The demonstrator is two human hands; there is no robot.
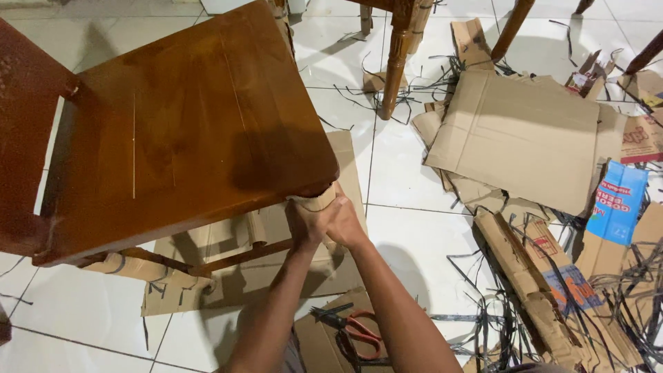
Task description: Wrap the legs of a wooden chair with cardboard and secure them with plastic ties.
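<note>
Head view, looking down at a white tiled floor (407,242). A brown wooden chair (179,131) stands at the left, its seat filling most of that side. Both hands are closed around the chair's front leg just under the seat corner, where a strip of brown cardboard wrap (316,202) is wound around the leg. The left hand (304,224) grips the wrap from the left with fingers curled, and the right hand (344,222) presses against it from the right, the 2 hands touching each other. Neither hand is spread; both are clamped on the wrap. A flat cardboard sheet (242,276) lies on the floor under the chair, and a second leg at lower left carries similar cardboard wrapping (131,266). Scissors with red handles (352,328) lie between the forearms near the bottom edge of the floor view, on another piece of cardboard, blades open. To the right lies a large flat cardboard panel (518,138), with folded boxes (545,276) and a blue printed carton (618,200) near the right edge. Thin black strap pieces (483,318) are scattered across the tiles. Turned wooden legs of other furniture (397,59) stand at the top.
</note>
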